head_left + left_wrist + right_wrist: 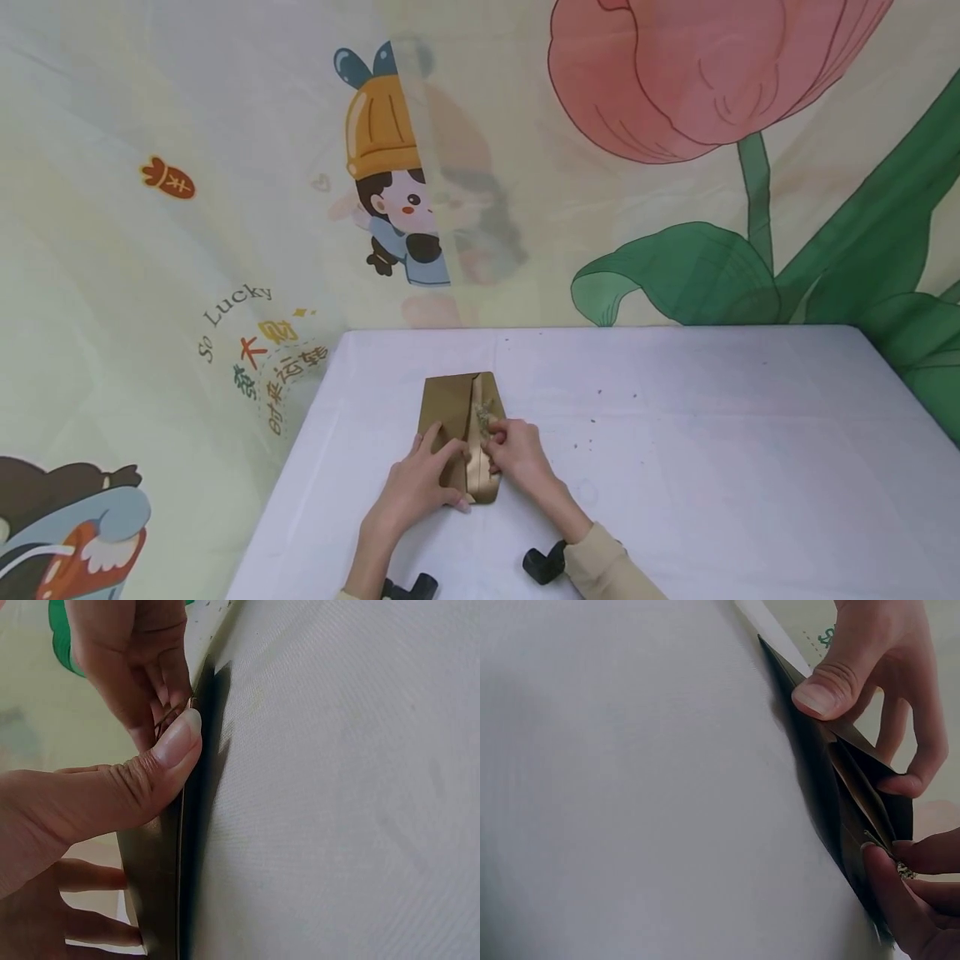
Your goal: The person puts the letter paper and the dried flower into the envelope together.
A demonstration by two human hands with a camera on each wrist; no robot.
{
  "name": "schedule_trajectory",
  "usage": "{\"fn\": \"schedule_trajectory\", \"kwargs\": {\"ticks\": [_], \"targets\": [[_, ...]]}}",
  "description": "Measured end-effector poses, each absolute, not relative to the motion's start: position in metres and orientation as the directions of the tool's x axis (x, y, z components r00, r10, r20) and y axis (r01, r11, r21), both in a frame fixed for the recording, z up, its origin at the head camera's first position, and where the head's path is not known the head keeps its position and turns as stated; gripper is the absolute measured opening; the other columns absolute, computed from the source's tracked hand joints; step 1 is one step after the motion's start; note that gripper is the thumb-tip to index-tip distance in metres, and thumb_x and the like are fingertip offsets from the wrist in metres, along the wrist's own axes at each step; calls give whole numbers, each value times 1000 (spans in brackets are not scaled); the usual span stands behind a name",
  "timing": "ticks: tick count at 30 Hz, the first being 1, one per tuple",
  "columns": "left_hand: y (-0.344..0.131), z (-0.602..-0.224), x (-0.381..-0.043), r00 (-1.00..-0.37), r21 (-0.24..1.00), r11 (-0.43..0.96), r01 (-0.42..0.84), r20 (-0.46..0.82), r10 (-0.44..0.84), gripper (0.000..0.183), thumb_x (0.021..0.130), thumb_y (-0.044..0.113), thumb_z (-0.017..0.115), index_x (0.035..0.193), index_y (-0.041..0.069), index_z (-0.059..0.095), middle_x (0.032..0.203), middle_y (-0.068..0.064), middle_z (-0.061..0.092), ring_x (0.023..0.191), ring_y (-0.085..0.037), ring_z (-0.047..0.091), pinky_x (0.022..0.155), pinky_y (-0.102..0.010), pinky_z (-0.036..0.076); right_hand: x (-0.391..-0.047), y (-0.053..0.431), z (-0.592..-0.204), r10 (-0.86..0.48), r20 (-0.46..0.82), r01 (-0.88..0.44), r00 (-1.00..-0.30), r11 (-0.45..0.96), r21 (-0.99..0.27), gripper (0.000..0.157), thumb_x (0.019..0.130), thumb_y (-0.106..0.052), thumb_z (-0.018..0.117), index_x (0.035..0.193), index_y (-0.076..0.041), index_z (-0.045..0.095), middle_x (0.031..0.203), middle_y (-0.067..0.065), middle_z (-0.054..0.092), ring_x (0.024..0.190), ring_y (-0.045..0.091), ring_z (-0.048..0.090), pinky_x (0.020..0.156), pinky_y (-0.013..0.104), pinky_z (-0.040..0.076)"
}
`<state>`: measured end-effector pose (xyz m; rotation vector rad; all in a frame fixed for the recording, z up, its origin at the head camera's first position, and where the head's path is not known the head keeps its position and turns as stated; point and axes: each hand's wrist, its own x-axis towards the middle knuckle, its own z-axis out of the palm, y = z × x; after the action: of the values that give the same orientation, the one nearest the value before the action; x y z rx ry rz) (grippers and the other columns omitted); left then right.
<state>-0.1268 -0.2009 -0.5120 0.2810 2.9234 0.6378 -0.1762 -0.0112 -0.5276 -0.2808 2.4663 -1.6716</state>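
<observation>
A gold-brown paper envelope [448,398] lies on the white table, its long opening parted on the right side. My left hand [414,487] grips it from the left, thumb at the near edge and fingers spread over the front. In the right wrist view, the left thumb [826,694] presses one edge of the envelope while a fingertip rests by the parted opening. Thumb and fingers of my right hand [519,452] pinch a small dried greenish sprig [483,412] at that opening. The sprig's lower part is hidden by the fingers.
Several tiny dark crumbs [592,421] are scattered on the white tablecloth [720,467] to the right of the envelope. Behind the table hangs a printed backdrop [510,158]. A black wrist mount [545,563] sits by the right cuff.
</observation>
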Motion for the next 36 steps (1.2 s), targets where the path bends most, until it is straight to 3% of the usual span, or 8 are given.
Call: {"fn": "schedule_trajectory", "kwargs": {"ticks": [11,24,30,36], "targets": [[-204,-515,-130,-973,423,893,151,-94,209,76,65,49,90,133,32,61,163,-24,33,142,-64,32,86,-79,45,-178,-25,-530,-271,-27,-77,-962,366,-927,32,88,7,72,119,14,67,74,9,68,47,18,68,45,23,52],[-204,-515,-128,-973,430,888,163,-81,218,74,66,47,90,132,30,61,162,-25,35,141,-65,34,83,-78,46,-181,-38,-533,-267,-23,-73,-963,345,-936,28,87,10,64,114,14,68,73,9,69,49,20,69,46,24,54],[-204,-514,-127,-973,440,884,158,-84,215,74,66,46,91,132,29,61,162,-26,35,141,-65,33,85,-80,44,-182,-39,-538,-280,-11,-90,-960,344,-935,28,91,8,61,117,10,69,68,3,65,41,10,60,42,25,52],[-204,-513,-127,-972,436,885,161,-85,219,76,66,45,91,134,27,62,161,-26,35,141,-66,33,85,-80,44,-184,-41,-542,-305,78,-212,-949,435,-875,16,94,6,57,97,1,72,59,-1,59,40,2,49,40,20,42]]}}
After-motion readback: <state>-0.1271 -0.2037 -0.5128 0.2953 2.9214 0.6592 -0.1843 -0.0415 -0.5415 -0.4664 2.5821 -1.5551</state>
